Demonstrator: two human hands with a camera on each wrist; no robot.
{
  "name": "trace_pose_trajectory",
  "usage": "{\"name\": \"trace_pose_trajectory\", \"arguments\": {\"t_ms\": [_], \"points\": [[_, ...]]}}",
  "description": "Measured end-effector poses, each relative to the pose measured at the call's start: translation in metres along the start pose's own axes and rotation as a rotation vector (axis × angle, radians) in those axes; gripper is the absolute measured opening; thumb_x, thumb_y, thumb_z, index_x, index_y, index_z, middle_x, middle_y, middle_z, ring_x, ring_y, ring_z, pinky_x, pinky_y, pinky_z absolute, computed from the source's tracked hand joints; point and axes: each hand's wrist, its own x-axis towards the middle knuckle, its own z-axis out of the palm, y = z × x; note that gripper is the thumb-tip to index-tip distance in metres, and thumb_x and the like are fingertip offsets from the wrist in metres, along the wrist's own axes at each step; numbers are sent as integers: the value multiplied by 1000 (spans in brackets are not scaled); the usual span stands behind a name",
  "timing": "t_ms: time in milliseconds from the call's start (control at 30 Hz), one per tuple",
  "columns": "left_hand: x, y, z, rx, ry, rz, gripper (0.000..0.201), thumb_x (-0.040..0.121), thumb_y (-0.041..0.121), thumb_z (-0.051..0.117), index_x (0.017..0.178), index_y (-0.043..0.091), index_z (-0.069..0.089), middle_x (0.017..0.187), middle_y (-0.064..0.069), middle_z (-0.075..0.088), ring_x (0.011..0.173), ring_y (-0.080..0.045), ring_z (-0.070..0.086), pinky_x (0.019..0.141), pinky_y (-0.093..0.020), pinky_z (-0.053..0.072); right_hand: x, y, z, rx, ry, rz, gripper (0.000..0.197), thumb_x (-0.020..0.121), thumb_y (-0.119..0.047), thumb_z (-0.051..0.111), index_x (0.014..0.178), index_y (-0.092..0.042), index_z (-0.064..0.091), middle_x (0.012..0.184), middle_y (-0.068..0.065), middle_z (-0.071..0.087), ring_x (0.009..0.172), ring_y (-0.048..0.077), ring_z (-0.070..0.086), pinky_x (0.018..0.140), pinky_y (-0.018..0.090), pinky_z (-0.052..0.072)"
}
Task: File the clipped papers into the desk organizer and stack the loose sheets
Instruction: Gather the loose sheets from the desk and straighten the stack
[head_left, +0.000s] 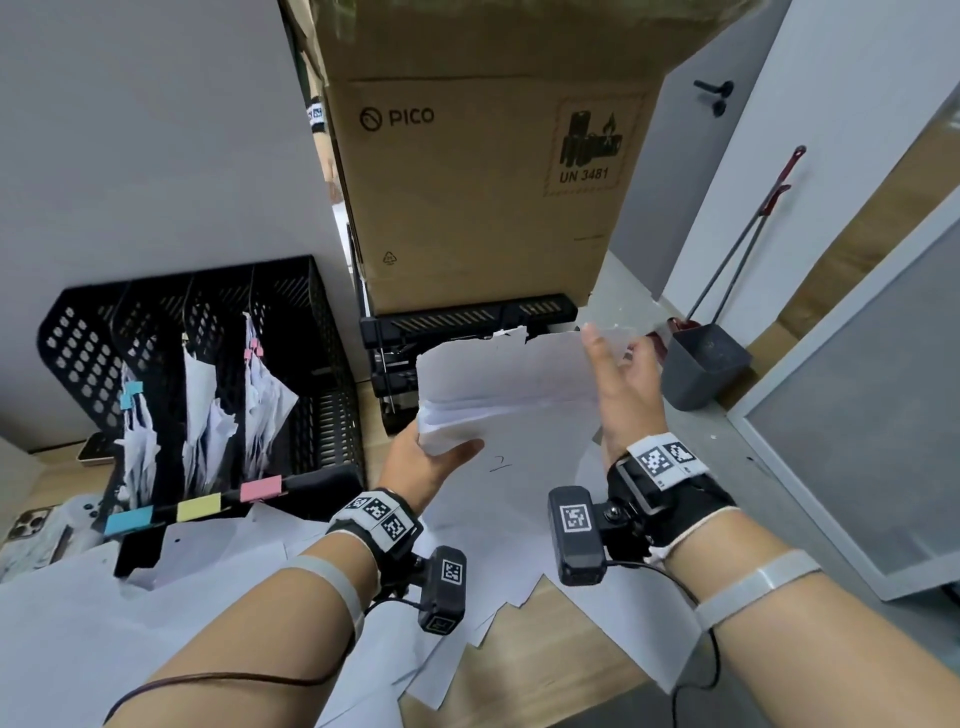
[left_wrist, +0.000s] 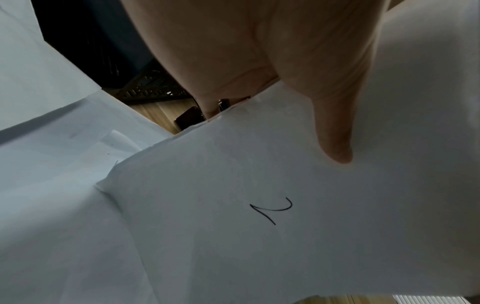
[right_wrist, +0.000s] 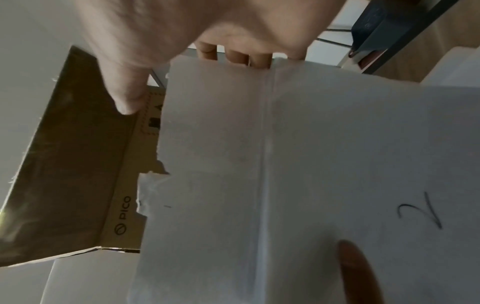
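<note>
My left hand (head_left: 431, 462) grips a stack of loose white sheets (head_left: 509, 384) at its left edge, thumb (left_wrist: 335, 133) on top and fingers underneath. The top sheet (left_wrist: 259, 236) bears a pen mark like a "2". My right hand (head_left: 623, 384) is at the stack's right edge with spread, straight fingers (right_wrist: 233, 55) behind the paper (right_wrist: 311, 164) and the thumb (right_wrist: 127, 98) free. The black mesh desk organizer (head_left: 311, 322) stands at the left with clipped papers (head_left: 202, 415) in three slots labelled blue, yellow and pink. More loose sheets (head_left: 493, 545) lie scattered on the desk under my hands.
A tall PICO cardboard box (head_left: 483, 182) stands behind on black stacked trays (head_left: 467, 322). On the floor at the right is a grey dustpan (head_left: 706, 364). A phone (head_left: 31, 525) lies at the far left. Bare wooden desk (head_left: 545, 665) shows near the front edge.
</note>
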Motion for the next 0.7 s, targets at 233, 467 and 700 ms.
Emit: {"name": "trace_pose_trajectory", "arguments": {"t_ms": [233, 467, 700], "points": [[0, 4, 1, -37, 31, -10, 44, 76, 14, 85, 115, 22, 68, 107, 6, 76, 97, -5, 71, 86, -21, 56, 4, 11, 2, -159, 2, 52, 25, 82, -17, 66, 106, -21, 70, 95, -3, 74, 90, 17, 70, 91, 45, 57], [4, -4, 0, 46, 9, -69, 40, 79, 14, 83, 117, 15, 70, 108, 1, 75, 96, -11, 70, 84, -19, 55, 16, 16, -15, -388, -151, 1, 7, 88, -20, 67, 93, -19, 72, 89, 7, 71, 80, 17, 62, 67, 19, 47], [8, -13, 0, 308, 42, -149, 19, 88, 18, 73, 95, 0, 72, 95, -21, 73, 80, -22, 60, 76, -37, 53, 44, -9, -34, -463, -26, -91, 25, 93, -29, 61, 95, -6, 71, 86, 11, 69, 77, 23, 63, 64, 22, 51]]}}
